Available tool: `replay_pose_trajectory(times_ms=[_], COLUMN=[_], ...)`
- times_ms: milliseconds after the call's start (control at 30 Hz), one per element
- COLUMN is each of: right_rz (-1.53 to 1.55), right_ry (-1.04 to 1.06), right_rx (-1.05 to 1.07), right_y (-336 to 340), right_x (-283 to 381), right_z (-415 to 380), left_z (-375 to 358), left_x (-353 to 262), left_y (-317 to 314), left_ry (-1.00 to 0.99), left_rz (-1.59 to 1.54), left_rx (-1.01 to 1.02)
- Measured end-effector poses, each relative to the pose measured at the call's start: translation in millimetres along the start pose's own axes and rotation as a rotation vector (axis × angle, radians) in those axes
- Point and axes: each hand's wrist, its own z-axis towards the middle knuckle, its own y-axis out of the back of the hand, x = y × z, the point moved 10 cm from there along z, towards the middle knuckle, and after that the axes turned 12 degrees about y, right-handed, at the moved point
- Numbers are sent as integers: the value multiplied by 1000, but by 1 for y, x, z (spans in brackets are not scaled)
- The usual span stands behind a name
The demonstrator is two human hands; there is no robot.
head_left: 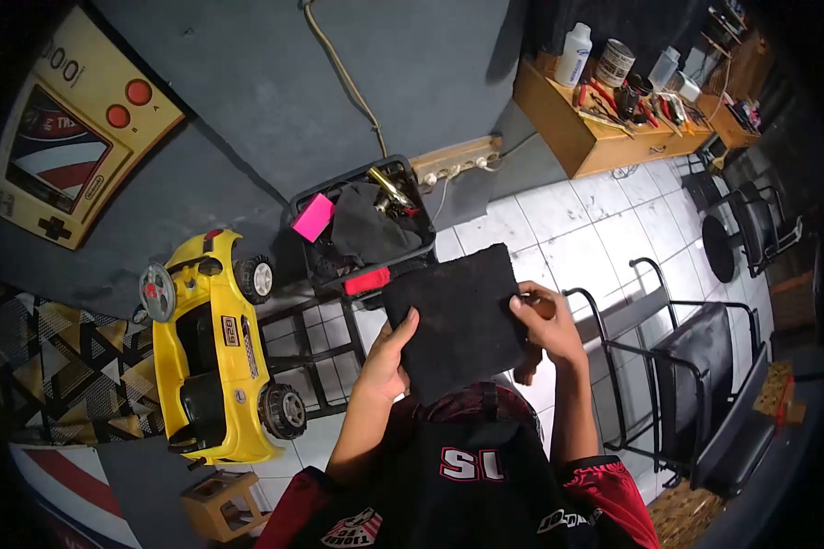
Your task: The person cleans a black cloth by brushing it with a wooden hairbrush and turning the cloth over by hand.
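Note:
A flat black square of cloth [458, 320], seemingly folded, is held up in front of my chest. My left hand [386, 361] grips its left edge, thumb on top and fingers underneath. At the right edge, my right hand [547, 322] pinches it near the upper corner, with the other fingers curled behind. Just beyond the cloth stands a black basket cart [426, 240]. In it lie dark cloth [366, 224], a pink box-like item [313, 218] and a gold-coloured tool [389, 188]. A red cloth [367, 280] hangs at its front.
To the left is a yellow toy car [247, 357], with a small cardboard-like box [222, 503] below it. A black metal-framed chair [696, 366] stands on the right. Bottles and tools cover a wooden cabinet [604, 151] at the back right. A power strip [456, 160] is on the wall.

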Motion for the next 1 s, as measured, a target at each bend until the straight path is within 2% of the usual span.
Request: replay_pose_trajectory(times_ms=[33,167,200,267,300,333,400,433,467,533,567,633,667,767,867,933,967,1000], right_rz=[3,-137,-123,-24,11,25,-81,-100,-81,-105,-141,-185,-238,-244,-282,-206,-207,-354], right_ry=[57,-89,-99,-86,-94,-109,-105,-157,-177,-212,-190,-202,-209,-177,-124,-85,-136,-167], right_rx=[80,450,466,337,357,371,411,456,466,523,510,496,483,433,373,339,320,323], right_y=[-4,1,3,14,14,15,15,10,7,-2,-3,-5,-5,-10,-18,-29,-34,-36], right_x=[4,-44,-49,-54,-52,-61,-84,-87,-93,-106,-110,-119,-124,-143,-147,-159,-170,-183], right_z=[6,12,16,27,32,36,43,41,42,43,46,49,49,52,50,46,43,41], left_z=[3,22,25,28,29,34,28,28,29,42,39,39,45,45,50,53,55,58], left_x=[-2,-1,1,-6,-13,-10,-16,-10,-3,34,39,63,74,86,96,90,87,88], left_y=[-5,-6,-4,3,8,11,17,27,46,85,91,96,108,145,143,156,165,180], left_ry=[-40,-106,-107,-212,-315,-312,-459,-466,-456,-160,-149,29,55,101,285,248,228,245], left_rz=[10,26,22,77,104,102,6,7,9,-174,-169,-266,-259,-206,-309,-323,-247,-228], left_rx=[-9,-80,-102,-222,-272,-296,-343,-400,-427,-464,-478,-534,-475,-492,-441,-494,-507,-503])
